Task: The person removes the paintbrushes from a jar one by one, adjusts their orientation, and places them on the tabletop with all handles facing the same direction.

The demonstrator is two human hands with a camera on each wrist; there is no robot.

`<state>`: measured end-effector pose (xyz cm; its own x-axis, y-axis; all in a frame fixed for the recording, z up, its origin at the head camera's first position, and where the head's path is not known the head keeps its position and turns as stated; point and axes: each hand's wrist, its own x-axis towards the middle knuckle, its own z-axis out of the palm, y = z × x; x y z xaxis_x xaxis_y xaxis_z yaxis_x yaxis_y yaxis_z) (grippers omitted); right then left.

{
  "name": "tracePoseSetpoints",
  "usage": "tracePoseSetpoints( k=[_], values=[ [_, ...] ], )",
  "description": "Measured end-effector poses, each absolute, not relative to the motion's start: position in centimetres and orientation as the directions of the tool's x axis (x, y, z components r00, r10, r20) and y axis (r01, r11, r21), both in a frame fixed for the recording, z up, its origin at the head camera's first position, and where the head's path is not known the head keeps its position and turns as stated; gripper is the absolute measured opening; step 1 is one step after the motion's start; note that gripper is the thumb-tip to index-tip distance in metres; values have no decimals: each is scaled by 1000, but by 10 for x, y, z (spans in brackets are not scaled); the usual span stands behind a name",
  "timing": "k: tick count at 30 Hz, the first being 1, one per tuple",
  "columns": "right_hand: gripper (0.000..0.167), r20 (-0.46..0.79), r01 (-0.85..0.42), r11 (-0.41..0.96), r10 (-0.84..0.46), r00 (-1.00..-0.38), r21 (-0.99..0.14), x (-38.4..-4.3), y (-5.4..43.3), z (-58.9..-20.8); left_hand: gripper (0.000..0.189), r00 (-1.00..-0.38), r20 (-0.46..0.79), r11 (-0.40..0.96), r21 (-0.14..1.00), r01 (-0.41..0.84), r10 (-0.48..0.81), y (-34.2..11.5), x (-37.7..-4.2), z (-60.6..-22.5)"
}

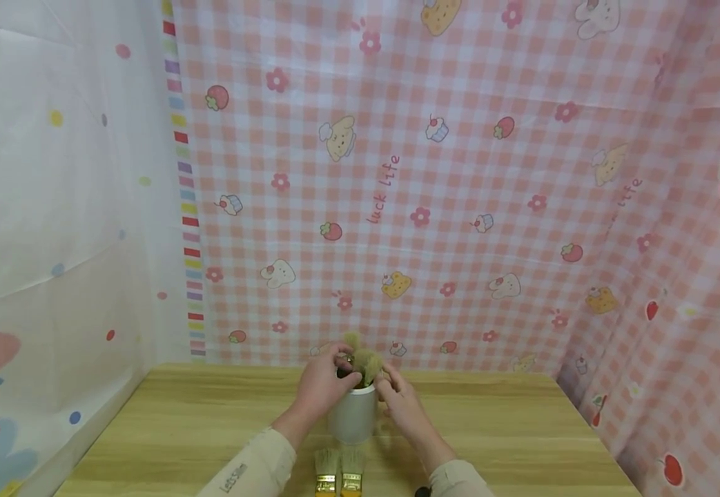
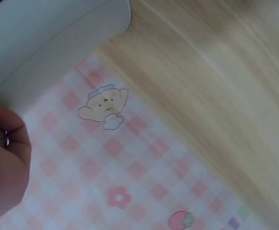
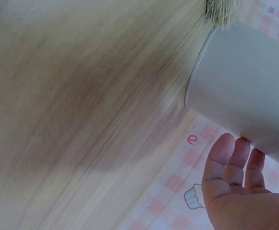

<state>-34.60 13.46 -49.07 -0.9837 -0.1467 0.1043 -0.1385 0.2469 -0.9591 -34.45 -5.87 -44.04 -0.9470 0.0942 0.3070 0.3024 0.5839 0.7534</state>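
Observation:
A light grey cylindrical container (image 1: 353, 416) stands upright on the table, with brush bristles (image 1: 367, 364) sticking out of its mouth. My left hand (image 1: 322, 379) is at the left of the rim, fingers bent over the opening beside a brush's metal band; whether it grips that brush I cannot tell. On the opposite side, my right hand (image 1: 397, 400) has its thumb and forefinger beside the bristles. Its other fingers (image 3: 235, 160) extend loosely against the container's wall in the right wrist view. The brush handles are hidden inside the container.
Two flat paintbrushes (image 1: 326, 476) with pale bristles, brass bands and orange handles lie in front of the container. A small black round thing (image 1: 423, 492) shows by the right sleeve. Behind the wooden table (image 1: 210, 414) hangs a pink checked curtain (image 1: 310, 207).

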Motion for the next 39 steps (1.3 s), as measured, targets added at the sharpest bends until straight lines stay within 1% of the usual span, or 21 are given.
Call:
tracePoseSetpoints(
  k=[3, 6, 10, 13, 18, 22, 28, 31, 34, 36, 39],
  values=[
    [62, 113, -147, 247, -146, -983, -958, -347, 131, -490, 46, -939, 327, 646, 694, 317, 110, -57, -345, -439],
    [62, 113, -145, 251, -137, -984, -957, -345, 132, -489, 51, -939, 325, 698, 647, 307, 111, -51, -346, -439],
    [63, 100, -134, 249, -145, -984, -959, -343, 131, -489, 58, -945, 316, 740, 617, 269, 80, -48, -346, -441],
    [63, 98, -133, 249, -150, -984, -959, -342, 132, -491, 60, -943, 324, 741, 616, 268, 71, -47, -346, -442],
    [64, 96, -133, 255, -153, -983, -958, -342, 132, -493, 61, -926, 375, 717, 634, 290, 43, -51, -345, -444],
    [66, 98, -133, 246, -146, -984, -960, -344, 132, -493, 57, -910, 414, 689, 655, 312, 19, -56, -346, -441],
    [66, 107, -137, 240, -133, -985, -961, -346, 132, -493, 45, -922, 384, 572, 745, 342, 51, -61, -347, -437],
    [65, 117, -145, 239, -129, -985, -960, -346, 131, -493, 48, -925, 367, 523, 772, 360, 95, -63, -347, -436],
    [63, 121, -148, 237, -125, -985, -960, -347, 131, -493, 55, -924, 363, 509, 776, 373, 122, -64, -348, -435],
    [62, 120, -147, 242, -125, -985, -959, -348, 131, -494, 58, -922, 365, 495, 783, 378, 128, -64, -348, -433],
    [62, 113, -140, 244, -124, -986, -960, -348, 132, -494, 58, -918, 381, 481, 788, 385, 111, -63, -347, -432]
  ],
)
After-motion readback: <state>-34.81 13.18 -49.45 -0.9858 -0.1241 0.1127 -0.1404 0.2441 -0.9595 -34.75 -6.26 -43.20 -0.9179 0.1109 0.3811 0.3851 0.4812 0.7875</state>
